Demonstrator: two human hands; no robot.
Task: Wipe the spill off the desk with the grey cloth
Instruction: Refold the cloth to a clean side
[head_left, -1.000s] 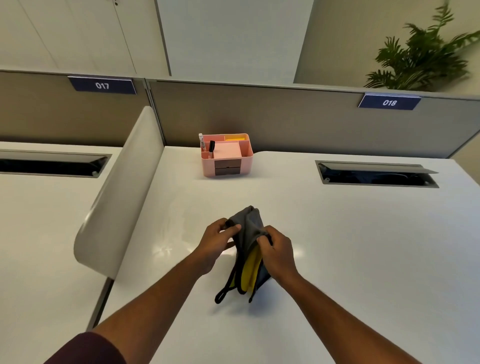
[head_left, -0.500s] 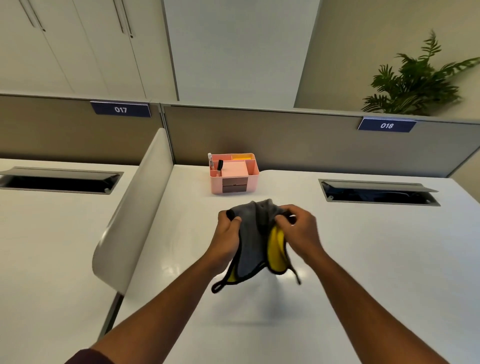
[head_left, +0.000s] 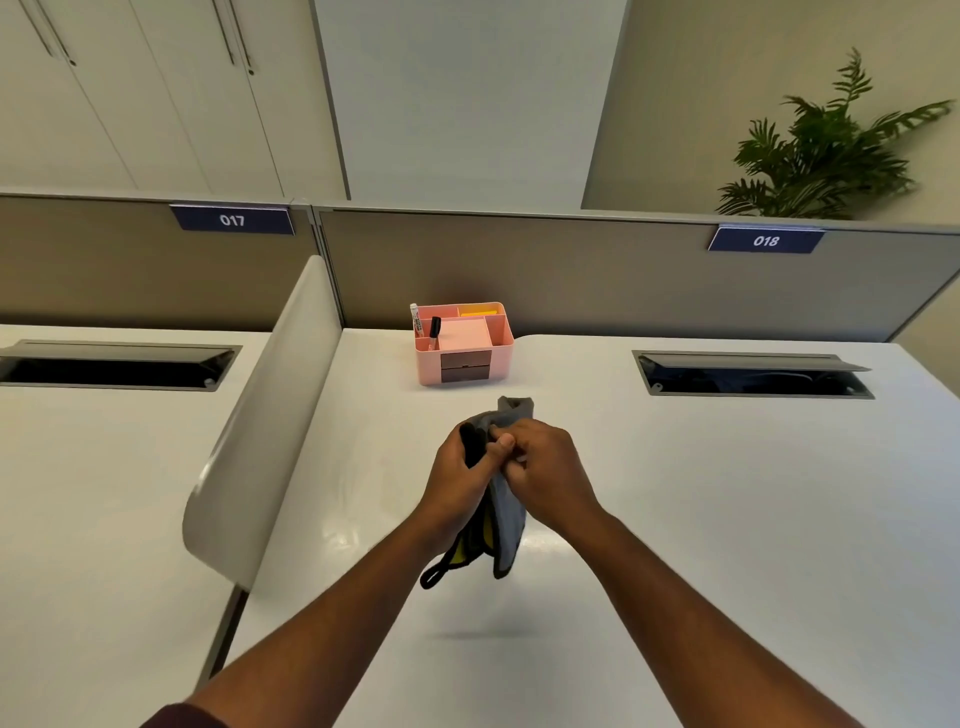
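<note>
Both hands hold the grey cloth (head_left: 508, 512) in the air above the white desk (head_left: 675, 519). The cloth is bunched and hangs down between the hands; its inner side is yellow and a black loop dangles at its lower left. My left hand (head_left: 460, 478) grips the cloth's left side. My right hand (head_left: 545, 475) grips its top right, the fingers of both hands touching. A shiny wet-looking patch (head_left: 337, 535) lies on the desk just left of my left forearm. The cloth's shadow falls on the desk below.
A pink desk organiser (head_left: 464, 344) with pens stands at the back of the desk. A rounded white divider (head_left: 260, 415) separates the desk from the one on the left. An open cable tray (head_left: 753, 374) is at the back right. Grey partition panels run behind.
The hands have come together and the cloth, spread wider half a second ago, is now gathered into a narrow hanging bundle. It was lifted off the desk over the last second.
</note>
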